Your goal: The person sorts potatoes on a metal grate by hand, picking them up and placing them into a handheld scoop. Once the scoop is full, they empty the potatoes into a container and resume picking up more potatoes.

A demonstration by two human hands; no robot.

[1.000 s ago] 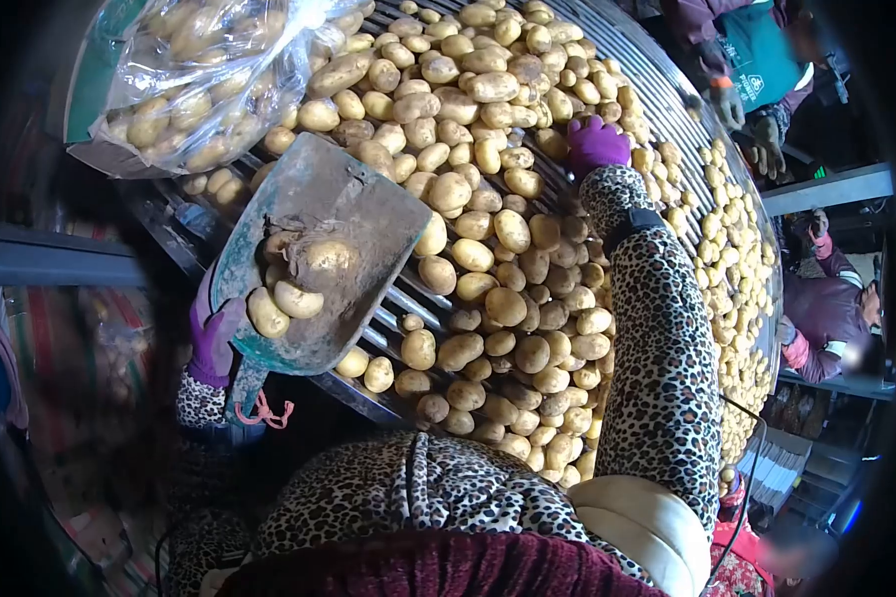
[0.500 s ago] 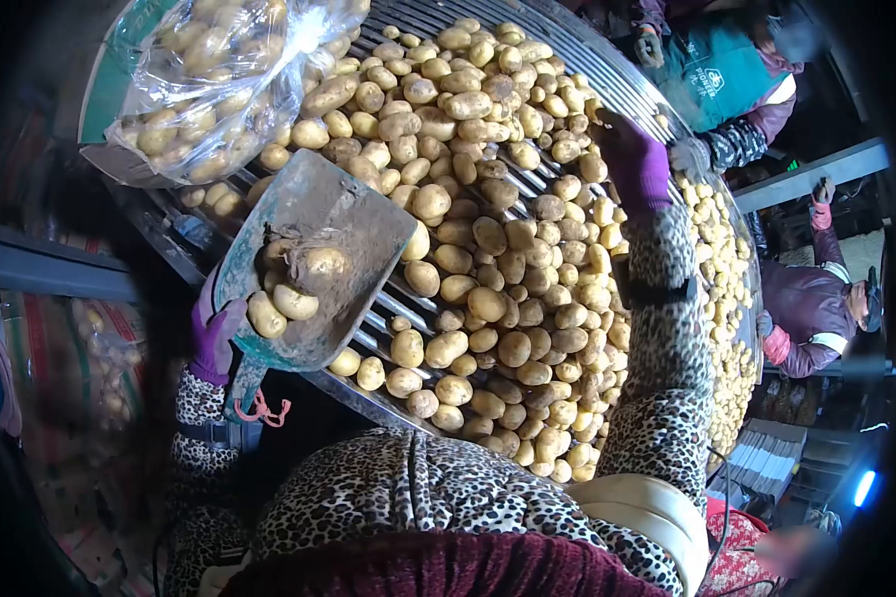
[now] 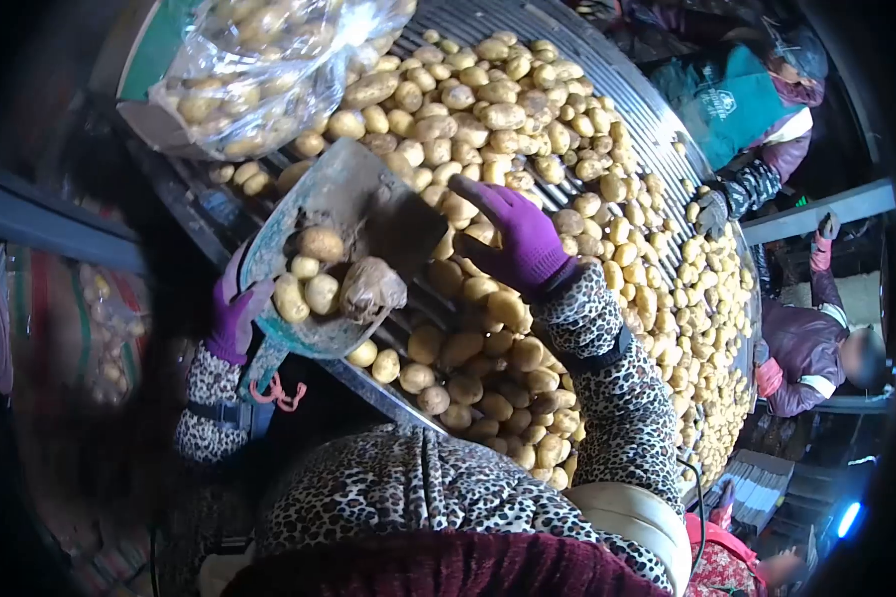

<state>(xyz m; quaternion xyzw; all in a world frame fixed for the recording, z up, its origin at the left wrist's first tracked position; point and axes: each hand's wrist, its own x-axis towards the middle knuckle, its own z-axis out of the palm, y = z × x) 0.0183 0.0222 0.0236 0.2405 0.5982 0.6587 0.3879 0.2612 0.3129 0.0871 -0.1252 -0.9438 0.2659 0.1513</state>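
1. A metal scoop [image 3: 368,199], tilted over the near edge of the roller table [image 3: 657,129], holds five potatoes [image 3: 321,294].
2. The left hand [image 3: 234,318], in a purple glove, is closed round its handle.
3. The right hand [image 3: 516,234], fingers spread and gripping nothing visible, has come back from the far pile [image 3: 508,109] to the scoop's mouth. The picking looks mid-round.
4. One clear bag [image 3: 269,70] of potatoes lies top left, and two co-workers [image 3: 747,99] stand opposite.

My scoop [image 3: 368,199] is dull, dirt-crusted metal. The bag [image 3: 269,70] at eleven o'clock is glossy clear plastic.
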